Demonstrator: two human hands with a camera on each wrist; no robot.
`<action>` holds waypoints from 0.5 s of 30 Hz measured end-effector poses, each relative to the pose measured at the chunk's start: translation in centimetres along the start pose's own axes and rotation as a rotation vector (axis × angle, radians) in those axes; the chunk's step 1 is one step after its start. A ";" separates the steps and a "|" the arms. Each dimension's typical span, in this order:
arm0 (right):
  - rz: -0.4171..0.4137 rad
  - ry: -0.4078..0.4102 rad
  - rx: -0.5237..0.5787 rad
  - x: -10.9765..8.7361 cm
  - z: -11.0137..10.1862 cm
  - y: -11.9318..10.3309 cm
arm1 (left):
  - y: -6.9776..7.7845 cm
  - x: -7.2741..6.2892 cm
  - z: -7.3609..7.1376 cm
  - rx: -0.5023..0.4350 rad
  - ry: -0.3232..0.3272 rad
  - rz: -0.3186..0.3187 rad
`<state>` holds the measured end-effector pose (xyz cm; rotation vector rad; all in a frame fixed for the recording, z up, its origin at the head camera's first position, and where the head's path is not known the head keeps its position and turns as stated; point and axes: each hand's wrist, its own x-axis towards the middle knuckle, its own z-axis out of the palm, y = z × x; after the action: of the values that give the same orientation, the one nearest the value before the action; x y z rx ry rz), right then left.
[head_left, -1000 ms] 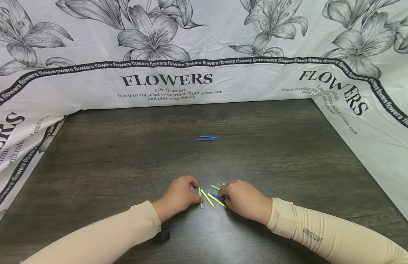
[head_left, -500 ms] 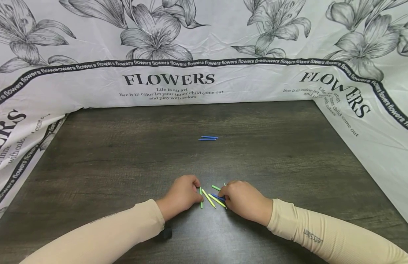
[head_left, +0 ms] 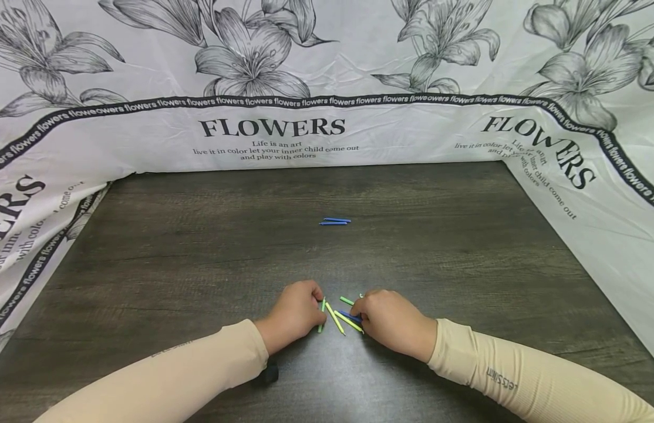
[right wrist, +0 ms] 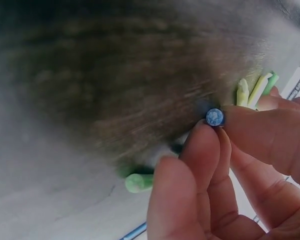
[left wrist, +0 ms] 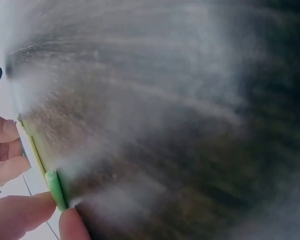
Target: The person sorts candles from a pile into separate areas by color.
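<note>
Across the back and both sides of the table (head_left: pixel 200 247), a white cloth (head_left: pixel 406 138) is hanging as a backdrop, showing grey flowers, a black lettered band and the word "FLOWERS". Dark wood grain is running across the tabletop, and pale light is shining off its near part between the forearms. Cream sleeves (head_left: pixel 482 364) are covering both arms. Beside the left wrist a black object (head_left: pixel 271 373) is sitting half hidden, too dark to make out clearly.

Near the middle of the table's front part, the hands are working close together, with a small gap between them. The left hand (head_left: pixel 292 311) is pinching a green stick (head_left: pixel 320 328) between thumb and finger; its wrist view is hazy, but the grip seems firm enough to read. The right hand (head_left: pixel 393 322) is pinching a blue stick (head_left: pixel 350 316), its round end facing the right wrist camera.

Between the hands, two yellow sticks are lying aslant: one (head_left: pixel 335 320) just beside the green stick, the other (head_left: pixel 348 321) just on the near side of the blue one. Another green stick (head_left: pixel 346 301) is lying beyond the blue stick, partly hidden by the right hand. Well apart, farther back, two more blue sticks (head_left: pixel 333 223) are lying side by side.
</note>
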<state>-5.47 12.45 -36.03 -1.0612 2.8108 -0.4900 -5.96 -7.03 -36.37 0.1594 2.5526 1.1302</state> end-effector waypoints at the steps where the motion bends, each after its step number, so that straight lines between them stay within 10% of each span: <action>1: -0.003 0.002 -0.001 0.0 0.0 0.0 | 0.0 0.0 0.0 -0.004 0.000 0.000; 15: -0.006 -0.016 0.037 0.0 -0.1 0.1 | -0.1 -0.3 0.1 0.025 0.021 0.026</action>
<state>-5.51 12.53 -35.95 -1.0618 2.7744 -0.5289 -5.63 -7.05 -36.41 0.1877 2.5914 1.1150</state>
